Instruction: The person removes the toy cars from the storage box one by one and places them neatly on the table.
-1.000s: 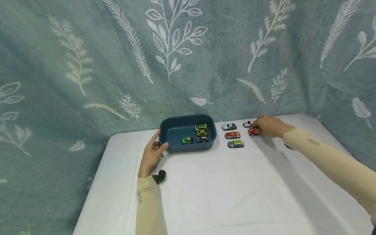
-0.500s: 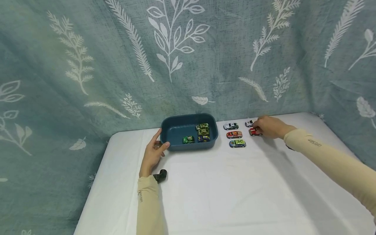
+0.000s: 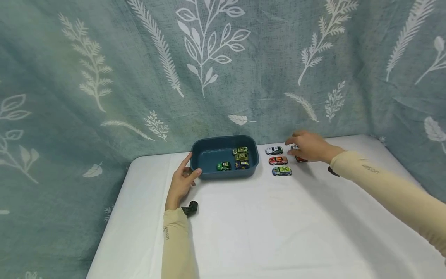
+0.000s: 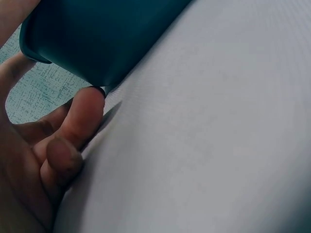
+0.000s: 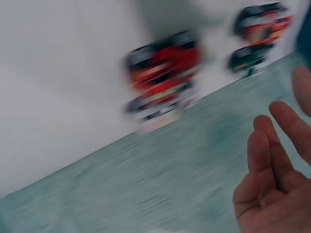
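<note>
My left hand (image 3: 178,188) holds the left end of a dark teal plastic bin (image 3: 226,175), thumb at the near corner and index finger along its side. In the left wrist view, two fingers (image 4: 87,114) curl beside the bin's corner. My right hand (image 3: 311,146) hovers over the toy cars at the right with fingers spread and nothing in them. Beneath it, a red toy car (image 3: 301,159) and a white toy car (image 3: 294,147) are partly hidden. In the right wrist view, the red car (image 5: 165,68) is blurred, apart from the fingers (image 5: 267,150).
Left of my right hand, a white-green car (image 3: 274,150), an orange-red car (image 3: 278,161) and a blue-green car (image 3: 282,171) form a column. Several toy cars, one green (image 3: 223,166), sit inside the bin. A patterned curtain (image 3: 209,116) hangs behind the white table (image 3: 244,224).
My right hand has let go of the red car, opened its fingers and moved slightly left and up. My left hand stays at the bin.
</note>
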A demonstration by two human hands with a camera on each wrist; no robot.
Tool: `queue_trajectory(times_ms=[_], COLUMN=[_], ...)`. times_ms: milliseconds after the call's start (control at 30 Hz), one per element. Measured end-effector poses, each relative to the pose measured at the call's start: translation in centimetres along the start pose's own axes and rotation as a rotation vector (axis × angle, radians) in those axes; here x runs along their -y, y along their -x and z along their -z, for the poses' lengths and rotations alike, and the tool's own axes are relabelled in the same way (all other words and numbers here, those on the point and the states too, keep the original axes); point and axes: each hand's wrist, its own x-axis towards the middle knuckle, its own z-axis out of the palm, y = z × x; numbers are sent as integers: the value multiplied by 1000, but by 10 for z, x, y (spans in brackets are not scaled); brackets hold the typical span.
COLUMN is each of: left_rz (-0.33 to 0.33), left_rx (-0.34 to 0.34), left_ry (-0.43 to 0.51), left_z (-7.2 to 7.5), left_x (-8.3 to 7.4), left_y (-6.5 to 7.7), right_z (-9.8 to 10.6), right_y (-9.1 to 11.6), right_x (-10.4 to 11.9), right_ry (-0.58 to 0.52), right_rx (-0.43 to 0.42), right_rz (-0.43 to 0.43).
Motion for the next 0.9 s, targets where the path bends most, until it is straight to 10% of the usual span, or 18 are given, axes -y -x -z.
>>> queue_trajectory(times_ms=[267,467,667,900], left_rz=[-7,1,17,1], left_rx=[2,-2,9,-17], left_ry=[-2,-11,4,11], left_z=[1,-4,-7,0], left_x=[2,1,2,3], left_y=[-4,-5,-2,-1], right_z=[1,0,-10,-22], right_y=[-46,-88,-113,-133], right_x=[67,105,138,164], right_ry=[-41,-121,-51,49], right_rx=[6,161,336,347], right_rz=[66,175,203,202])
